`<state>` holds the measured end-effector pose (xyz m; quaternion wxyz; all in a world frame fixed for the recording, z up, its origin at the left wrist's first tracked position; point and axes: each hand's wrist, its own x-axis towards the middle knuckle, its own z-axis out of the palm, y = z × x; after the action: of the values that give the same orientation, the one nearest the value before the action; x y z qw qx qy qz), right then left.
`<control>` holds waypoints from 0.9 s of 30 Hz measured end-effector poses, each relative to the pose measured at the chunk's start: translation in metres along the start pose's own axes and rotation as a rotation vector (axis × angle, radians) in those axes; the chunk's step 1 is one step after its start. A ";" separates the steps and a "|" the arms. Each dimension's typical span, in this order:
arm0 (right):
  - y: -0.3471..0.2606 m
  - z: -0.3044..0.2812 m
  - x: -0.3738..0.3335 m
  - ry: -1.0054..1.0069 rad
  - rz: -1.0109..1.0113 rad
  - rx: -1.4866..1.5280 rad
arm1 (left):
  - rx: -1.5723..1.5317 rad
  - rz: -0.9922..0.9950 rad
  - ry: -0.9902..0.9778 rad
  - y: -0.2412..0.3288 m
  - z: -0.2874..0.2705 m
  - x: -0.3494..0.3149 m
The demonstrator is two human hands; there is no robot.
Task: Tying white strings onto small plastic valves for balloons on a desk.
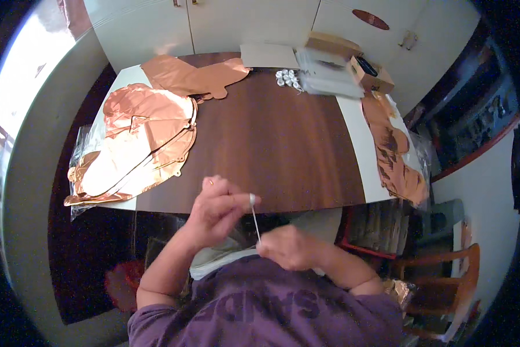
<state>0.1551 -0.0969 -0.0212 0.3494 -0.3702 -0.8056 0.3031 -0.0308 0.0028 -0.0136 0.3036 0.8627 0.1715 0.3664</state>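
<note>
A thin white cord [256,224] is stretched between the two hands, its long axis running mostly toward and away from the body and slanting slightly: the far end sits at the tip of the left index finger, the near end a little farther right, at the right fist. It looks straight and taut.

The near edge of the table [277,144] lies just past the right hand and passes beneath the left fingers in this view. Beyond the grip, the brown middle of the tabletop stretches to a cluster of small white rolls [287,78] and some clear plastic packs [329,75]. Copper foil shapes [150,136] border this stretch far to the left of the grip, and another foil piece [390,147] lies well off to its right.

The left hand [216,209] points its index finger rightward with white material around the tip, the other fingers bent; whether its thumb presses on the cord I cannot tell. The right hand [289,247] is curled closed, pinching the cord at its thumb side. Both forearms angle inward from purple sleeves, elbows bent
</note>
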 end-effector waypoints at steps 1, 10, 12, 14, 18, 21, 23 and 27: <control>-0.011 -0.003 0.001 0.044 -0.036 0.072 | 0.119 -0.042 -0.033 -0.009 0.000 0.000; -0.009 -0.016 0.004 0.136 -0.058 0.190 | -0.006 0.169 -0.178 -0.012 0.019 -0.010; -0.003 -0.038 0.018 0.334 0.256 0.013 | -0.110 0.177 -0.197 0.010 0.022 -0.013; 0.016 -0.009 0.001 0.105 0.138 -0.080 | -0.214 0.049 -0.050 0.011 0.008 -0.005; -0.006 -0.025 0.003 0.199 0.032 0.110 | -0.008 0.164 -0.156 -0.001 0.021 -0.005; 0.019 -0.021 0.007 0.158 0.132 -0.037 | -0.192 0.143 -0.146 0.019 0.017 0.000; 0.011 -0.002 -0.008 -0.004 0.128 0.114 | -0.102 -0.006 0.010 0.000 0.006 0.003; -0.003 -0.030 0.007 0.284 0.137 0.089 | -0.145 0.131 -0.119 0.004 0.026 -0.009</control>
<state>0.1739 -0.0856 0.0005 0.4544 -0.4473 -0.7068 0.3063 -0.0179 -0.0154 -0.0296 0.3504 0.8679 0.0696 0.3452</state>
